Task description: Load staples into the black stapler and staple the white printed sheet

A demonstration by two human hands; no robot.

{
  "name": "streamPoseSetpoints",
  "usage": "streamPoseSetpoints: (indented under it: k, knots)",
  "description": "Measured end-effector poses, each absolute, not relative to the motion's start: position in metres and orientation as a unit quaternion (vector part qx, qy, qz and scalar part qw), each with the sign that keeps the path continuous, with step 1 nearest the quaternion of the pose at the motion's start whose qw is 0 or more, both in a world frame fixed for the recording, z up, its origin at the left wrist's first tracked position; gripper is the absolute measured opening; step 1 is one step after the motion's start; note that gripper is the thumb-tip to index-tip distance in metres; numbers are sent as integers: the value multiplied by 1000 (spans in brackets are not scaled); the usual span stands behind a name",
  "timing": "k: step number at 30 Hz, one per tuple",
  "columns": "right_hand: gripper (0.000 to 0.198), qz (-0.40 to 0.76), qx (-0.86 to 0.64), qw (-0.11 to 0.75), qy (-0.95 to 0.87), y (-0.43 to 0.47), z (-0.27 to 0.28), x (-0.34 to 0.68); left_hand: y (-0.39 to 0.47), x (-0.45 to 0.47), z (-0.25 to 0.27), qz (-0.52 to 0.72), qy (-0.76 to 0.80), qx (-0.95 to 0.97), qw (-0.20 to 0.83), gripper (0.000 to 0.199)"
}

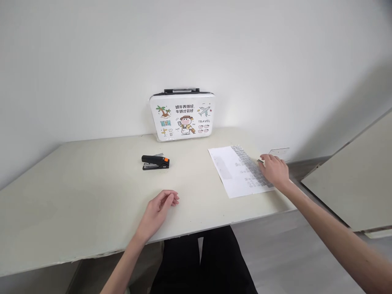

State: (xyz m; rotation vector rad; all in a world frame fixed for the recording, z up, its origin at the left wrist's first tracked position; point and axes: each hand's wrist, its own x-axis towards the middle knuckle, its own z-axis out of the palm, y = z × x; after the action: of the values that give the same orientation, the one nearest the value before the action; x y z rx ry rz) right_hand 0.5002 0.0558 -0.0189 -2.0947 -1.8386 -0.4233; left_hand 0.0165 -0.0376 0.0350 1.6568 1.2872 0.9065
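Note:
My left hand (pixel 157 212) rests on the table near its front edge, fingers curled in and thumb against them, with nothing visible in it. In front of it lies a black stapler (pixel 155 162) with an orange button, on its base. A thin grey strip (pixel 159 154), possibly staples, shows just behind the stapler. At the right, my right hand (pixel 275 169) is over the right edge of a printed sheet of paper (pixel 235 173). Between its thumb and fingers is a small dark grey strip (pixel 260 161), too small to name surely.
A white cartoon-printed case (pixel 183 118) with a black handle stands upright against the wall at the back of the pale table (pixel 92 196). A wall socket (pixel 279 152) sits low beyond my right hand. A light panel (pixel 352 179) stands at the far right, past the table's edge.

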Motion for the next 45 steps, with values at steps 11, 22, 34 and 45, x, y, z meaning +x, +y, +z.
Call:
streamPoseSetpoints:
  k: [11,22,34,45]
  knots:
    - [38,60,-598,320,-733,-44,-26,406,-9,26,12,273,493,802,200,28]
    - [46,50,-627,299,-718,-44,-34,397,71,42,-4,143,573,807,29,55]
    - [45,35,-620,303,-723,-43,-35,398,97,15,-7,211,589,779,36,53]
    - [45,28,-618,307,-723,-44,-36,397,79,-51,-7,265,602,754,5,47]
